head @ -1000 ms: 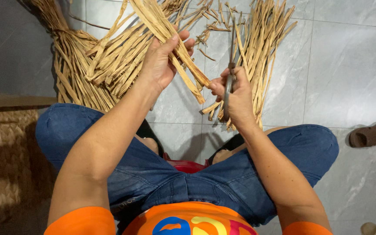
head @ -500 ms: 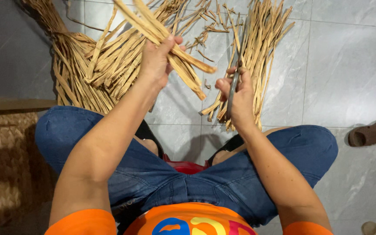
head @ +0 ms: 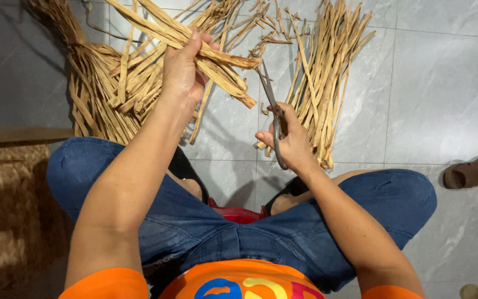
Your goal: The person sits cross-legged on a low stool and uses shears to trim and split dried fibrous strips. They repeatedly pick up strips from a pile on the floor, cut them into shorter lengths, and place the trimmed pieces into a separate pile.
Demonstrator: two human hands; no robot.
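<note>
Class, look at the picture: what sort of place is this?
Probably a home craft corner: grey tiled floor, piles of dried plant strips, a woven mat, sandals lying about.

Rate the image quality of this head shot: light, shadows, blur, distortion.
Head view: even indoor light, soft sheen on the grey floor tiles; dim shadow at the left edge over the woven mat; left hand, dried strips, right hand and scissors sharp; wide-angle stretch at the knees.

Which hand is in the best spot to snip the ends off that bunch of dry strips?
The right hand, probably. It grips the scissors, whose blades point up at the cut ends of the dry strips. The left hand is wrapped around that bunch, holding it up, so it looks busy.
</note>
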